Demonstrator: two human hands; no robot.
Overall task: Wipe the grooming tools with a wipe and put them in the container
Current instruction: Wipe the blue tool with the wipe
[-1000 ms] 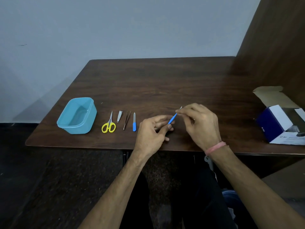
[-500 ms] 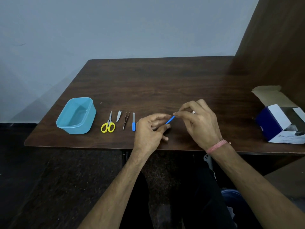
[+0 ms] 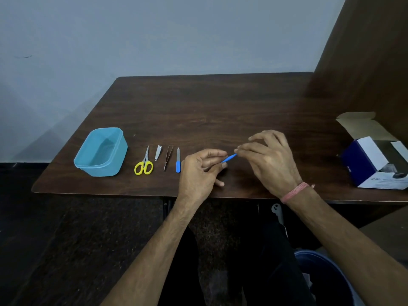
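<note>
The light-blue plastic container (image 3: 101,151) holds no tool that can be seen. Right of it lie yellow-handled scissors (image 3: 144,163), nail clipper (image 3: 158,152), tweezers (image 3: 168,157) and blue-handled file (image 3: 178,160), seemingly unwiped. Further right, the left hand (image 3: 198,173) and right hand (image 3: 268,160) pinch a slim blue-handled tool (image 3: 229,158); no wipe is discernible.

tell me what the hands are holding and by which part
Both hold one small blue-handled tool: the left hand pinches the handle's lower end, the right hand pinches the upper end. No wipe is visible.

Table (image 3: 220,107) with container (image 3: 101,152), scissors (image 3: 144,165)
</note>
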